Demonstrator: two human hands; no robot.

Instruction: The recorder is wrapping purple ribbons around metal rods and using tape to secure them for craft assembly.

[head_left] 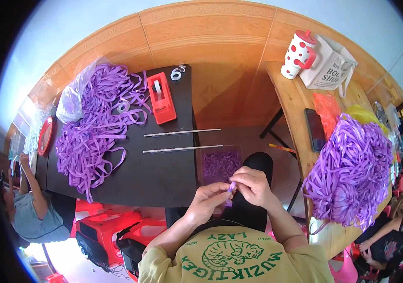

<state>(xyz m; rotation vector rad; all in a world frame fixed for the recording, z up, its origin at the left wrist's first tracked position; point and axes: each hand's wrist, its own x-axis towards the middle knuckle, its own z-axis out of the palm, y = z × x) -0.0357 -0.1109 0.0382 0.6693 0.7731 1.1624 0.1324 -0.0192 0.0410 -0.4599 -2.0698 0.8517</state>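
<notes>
A short piece of purple ribbon (231, 187) is pinched between my two hands, close to my body. My left hand (208, 200) has its thumb and fingers closed on the ribbon, and a bit of purple shows below its fingertips. From the other side my right hand (253, 187) grips the ribbon's upper end with closed fingertips. Just beyond my hands, a clear bin (238, 153) holds many small purple ribbon pieces. On the dark table to my left lie two thin light sticks (182, 133), roughly parallel, their right ends past the table edge.
A tangled purple ribbon pile (86, 141) and a red tape dispenser (166, 111) sit on the dark table (159, 177). The wooden table (281, 80) at right carries another ribbon heap (352, 174), a phone (314, 129), a dotted tumbler (297, 55) and a tote bag (321, 66). People sit at both sides.
</notes>
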